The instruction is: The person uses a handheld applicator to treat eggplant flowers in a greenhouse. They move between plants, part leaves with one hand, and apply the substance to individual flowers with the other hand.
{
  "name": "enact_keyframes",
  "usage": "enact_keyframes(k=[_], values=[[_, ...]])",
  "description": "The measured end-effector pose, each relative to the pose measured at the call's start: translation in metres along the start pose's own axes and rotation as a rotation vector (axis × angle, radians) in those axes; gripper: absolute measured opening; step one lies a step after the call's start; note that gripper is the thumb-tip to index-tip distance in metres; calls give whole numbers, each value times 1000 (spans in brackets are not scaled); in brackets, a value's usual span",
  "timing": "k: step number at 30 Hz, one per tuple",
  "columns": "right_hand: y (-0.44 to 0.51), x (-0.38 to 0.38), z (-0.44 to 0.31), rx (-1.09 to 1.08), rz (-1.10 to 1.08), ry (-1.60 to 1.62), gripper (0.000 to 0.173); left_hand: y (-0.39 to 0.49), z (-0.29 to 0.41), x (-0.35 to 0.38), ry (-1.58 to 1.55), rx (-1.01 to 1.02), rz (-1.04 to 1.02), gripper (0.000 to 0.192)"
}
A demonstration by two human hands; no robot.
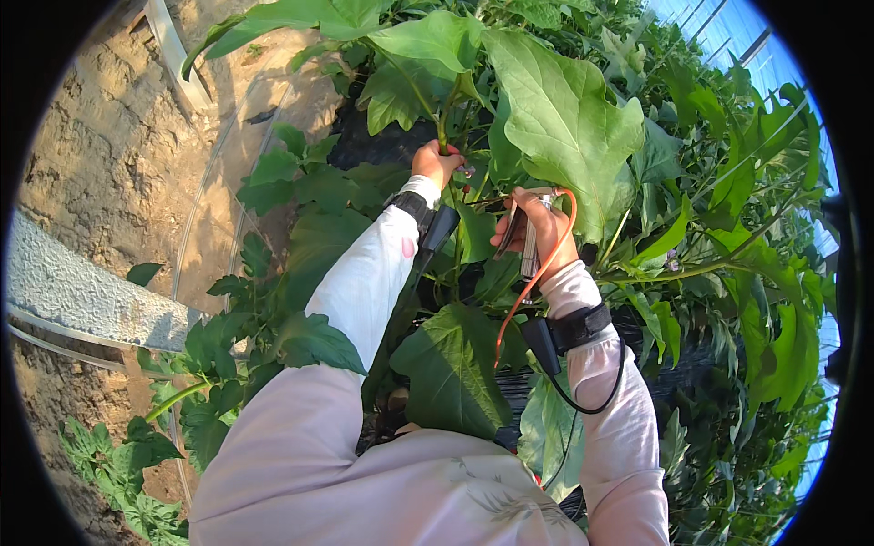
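Note:
My left hand (434, 164) is closed around the green stem (444, 126) of an eggplant plant, just beside a small purple flower (467, 170). To its right, my right hand (546, 225) grips a hand-held metal tool (530, 256) with a lever handle and a shiny cylinder. A thin dark nozzle (488, 200) points from the tool toward the stem and flower. An orange tube (561, 242) loops from the tool's top down past my wrist. One broad eggplant leaf (570, 130) hangs above my right hand, and fingers partly hide the tool.
Dense eggplant foliage (751, 286) fills the right side, with another purple flower (672, 261) on a slanting stem. Black plastic mulch (372, 140) covers the bed. Left are bare soil (116, 136), a pale post (177, 58) and a rough pale slab (89, 286). Cabled wrist straps circle both forearms.

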State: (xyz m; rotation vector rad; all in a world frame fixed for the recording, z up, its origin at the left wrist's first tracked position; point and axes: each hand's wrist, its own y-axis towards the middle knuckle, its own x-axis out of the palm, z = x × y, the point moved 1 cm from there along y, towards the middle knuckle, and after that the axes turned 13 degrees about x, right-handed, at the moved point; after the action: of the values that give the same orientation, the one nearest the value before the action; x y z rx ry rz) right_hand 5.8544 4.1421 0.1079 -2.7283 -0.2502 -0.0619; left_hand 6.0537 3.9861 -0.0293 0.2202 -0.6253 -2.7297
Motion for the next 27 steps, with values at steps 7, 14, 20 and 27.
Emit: enact_keyframes(k=[7, 14, 20, 27], values=[[11, 4, 2, -16, 8, 35, 44, -2, -14, 3, -216, -26, 43, 20], [-11, 0, 0, 17, -48, 24, 45, -4, -16, -5, -30, 17, 38, 23], [-121, -61, 18, -48, -341, -19, 40, -15, -9, -35, 142, 111, 209, 45], [-277, -184, 17, -306, -108, 47, 65, -117, 89, -108, -166, -6, 85, 23]])
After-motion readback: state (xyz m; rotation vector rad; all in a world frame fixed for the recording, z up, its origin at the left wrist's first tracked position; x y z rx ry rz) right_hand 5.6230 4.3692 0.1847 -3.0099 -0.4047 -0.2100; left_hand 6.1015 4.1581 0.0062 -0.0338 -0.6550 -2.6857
